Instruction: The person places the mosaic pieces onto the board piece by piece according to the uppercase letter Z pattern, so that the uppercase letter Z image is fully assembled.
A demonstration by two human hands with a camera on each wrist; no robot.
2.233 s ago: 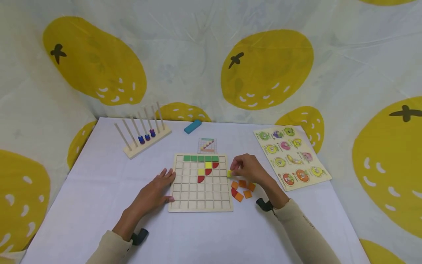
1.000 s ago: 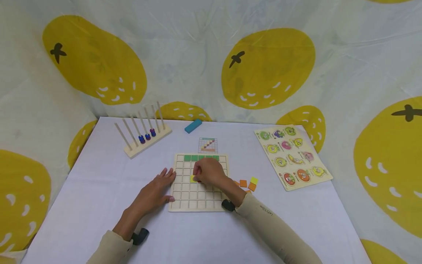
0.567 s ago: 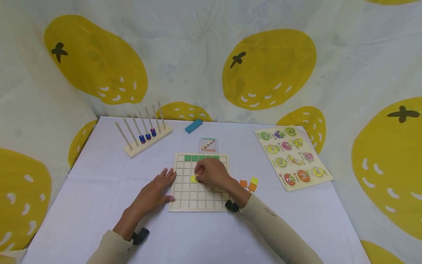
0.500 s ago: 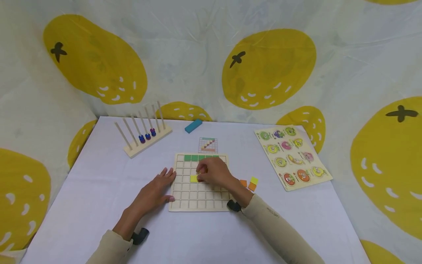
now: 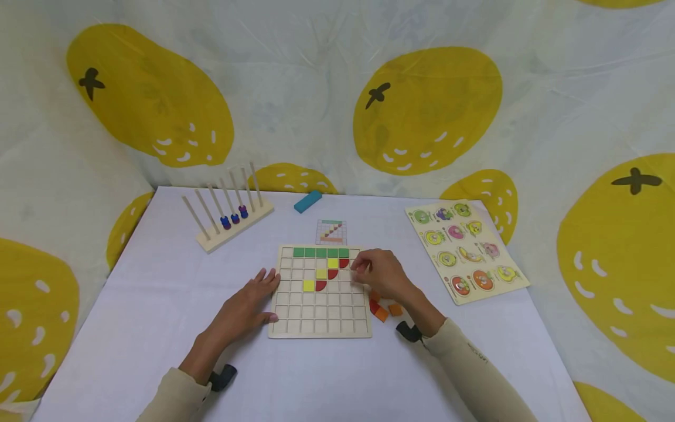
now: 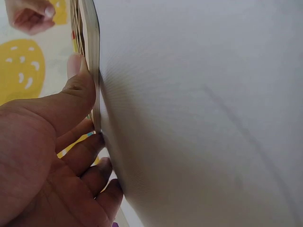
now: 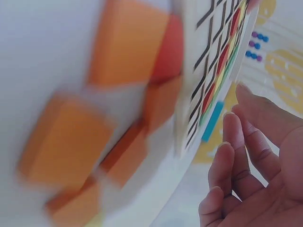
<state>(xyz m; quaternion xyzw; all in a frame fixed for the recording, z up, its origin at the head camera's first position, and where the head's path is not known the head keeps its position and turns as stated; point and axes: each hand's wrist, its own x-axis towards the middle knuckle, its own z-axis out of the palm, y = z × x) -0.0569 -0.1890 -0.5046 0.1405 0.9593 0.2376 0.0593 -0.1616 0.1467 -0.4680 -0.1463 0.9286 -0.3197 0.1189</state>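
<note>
A wooden grid board [image 5: 290, 299] lies flat on the white table. Along its far row runs a line of green square tiles [image 5: 321, 252]. Yellow square tiles [image 5: 308, 285] and red quarter-round tiles [image 5: 320, 286] form a stepped diagonal below them. My left hand [image 5: 253, 302] rests at the board's left edge, thumb and fingertips touching it. Above the right edge hovers my right hand [image 5: 384, 273], its fingers loosely bent with nothing between them in the right wrist view. Loose orange tiles [image 5: 395, 309] and a red tile [image 5: 375, 306] lie right of the board, partly hidden by that hand.
A pattern card [image 5: 331, 232] lies just behind the board, and a teal block [image 5: 308, 201] farther back. A peg stand [image 5: 234, 225] with several blue beads stands at the back left. A fruit puzzle board [image 5: 466, 252] lies on the right.
My right hand has carried a yellow tile from the right side into a cell beside the lowest red tile, released it and drawn back rightward. The left hand has stayed put.
</note>
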